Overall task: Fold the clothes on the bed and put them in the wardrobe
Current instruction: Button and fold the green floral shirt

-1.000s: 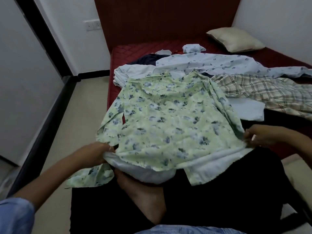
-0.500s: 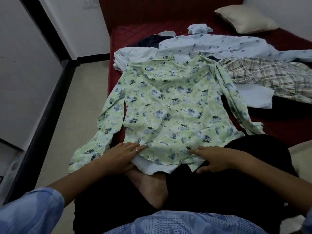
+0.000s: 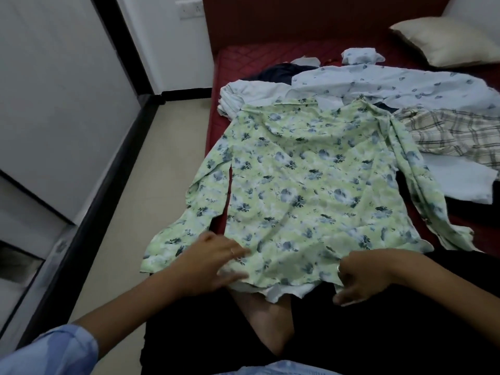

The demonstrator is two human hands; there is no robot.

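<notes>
A light green shirt with blue flowers (image 3: 311, 190) lies spread flat on the red bed (image 3: 257, 54), collar away from me and sleeves out to both sides. Its left sleeve hangs over the bed's edge. My left hand (image 3: 208, 263) rests flat on the lower left of the hem, fingers stretched out. My right hand (image 3: 368, 277) is curled at the lower right of the hem, its fingertips tucked under the cloth. A white lining shows below the hem.
Behind the green shirt lie a pale blue printed shirt (image 3: 392, 85), a plaid garment (image 3: 454, 133), a white cloth (image 3: 454, 182), a bunched whitish garment (image 3: 243, 96) and a dark one (image 3: 278, 73). A pillow (image 3: 446, 41) sits far right. White panels with black edging (image 3: 54, 104) line the floor's left side.
I have laid the green shirt down flat from a lifted hold. My hands moved inward along the hem, and the right one has now curled onto its edge.
</notes>
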